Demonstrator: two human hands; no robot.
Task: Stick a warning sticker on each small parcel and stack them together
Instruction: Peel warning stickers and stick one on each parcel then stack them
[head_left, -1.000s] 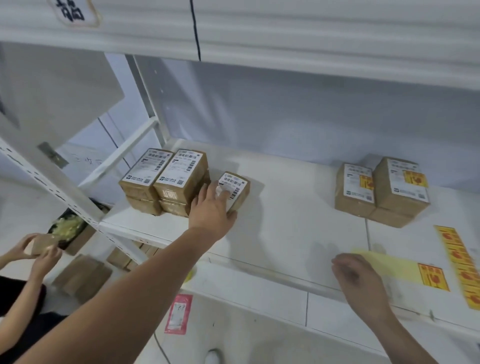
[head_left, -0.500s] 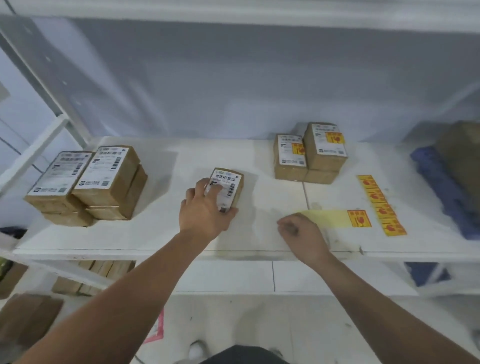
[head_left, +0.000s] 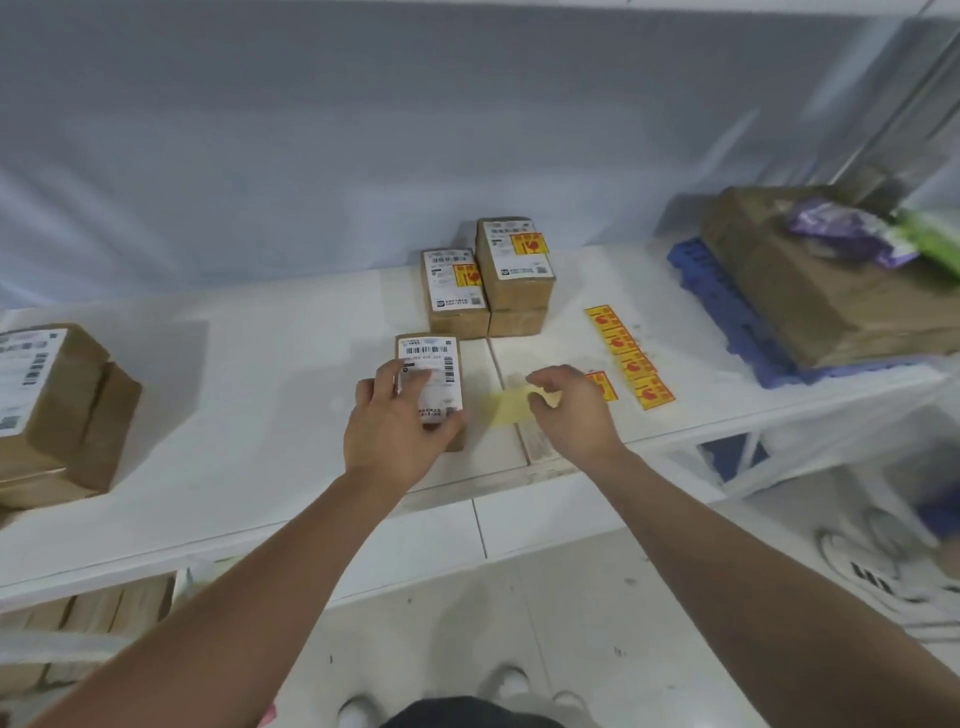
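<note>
A small brown parcel (head_left: 435, 364) with a white shipping label lies on the white shelf (head_left: 260, 415) at centre. My left hand (head_left: 397, 428) grips its near end. Just to its right, my right hand (head_left: 569, 410) pinches a pale yellow backing strip (head_left: 506, 408) that carries one red-and-yellow warning sticker (head_left: 602, 385). Behind stand parcels with stickers on them: a single one (head_left: 454, 291) and a stack of two (head_left: 514, 270). A second strip of several warning stickers (head_left: 628, 356) lies to the right.
Unstickered parcels (head_left: 57, 405) are stacked at the shelf's left end. At the right, a large cardboard box (head_left: 810, 280) sits on a blue pallet (head_left: 727, 312) with bags on top. Below are a tiled floor and white shoes (head_left: 862, 566).
My left hand has slid the parcel from beside the left stack to the middle of the shelf. My right hand has taken hold of the backing strip. The view has swung right.
</note>
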